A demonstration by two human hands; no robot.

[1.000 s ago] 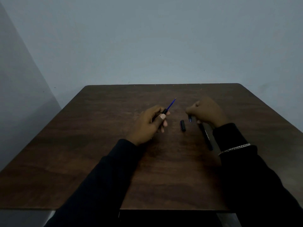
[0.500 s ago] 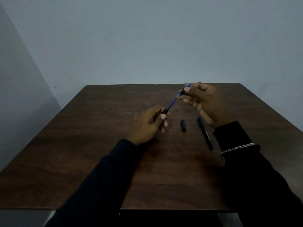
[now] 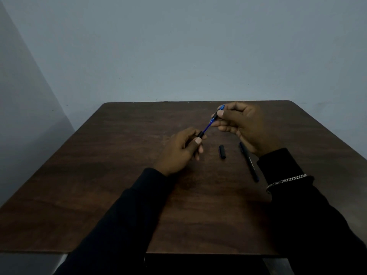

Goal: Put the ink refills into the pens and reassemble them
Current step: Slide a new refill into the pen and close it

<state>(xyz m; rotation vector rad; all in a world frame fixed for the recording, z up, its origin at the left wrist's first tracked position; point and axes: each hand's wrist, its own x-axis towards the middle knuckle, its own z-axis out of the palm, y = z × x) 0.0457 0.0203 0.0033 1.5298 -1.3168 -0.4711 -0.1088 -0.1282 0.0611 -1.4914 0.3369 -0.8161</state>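
Note:
My left hand (image 3: pixel 181 150) grips a black pen barrel (image 3: pixel 200 134) over the middle of the table, and a blue ink refill (image 3: pixel 207 127) sticks out of the barrel's far end. My right hand (image 3: pixel 241 124) pinches a small blue-and-black pen piece (image 3: pixel 218 112) at the refill's upper tip. A short black cap (image 3: pixel 222 151) lies on the wood between my hands. A whole black pen (image 3: pixel 249 162) lies under my right wrist, partly hidden by it.
The dark wooden table (image 3: pixel 119 175) stands against a pale wall. Its near edge runs just below my forearms. A silver chain bracelet (image 3: pixel 286 180) sits on my right sleeve.
My right hand lifted off the table by the black pen with the small blue piece and carried it up to the refill's tip. My left hand has kept still.

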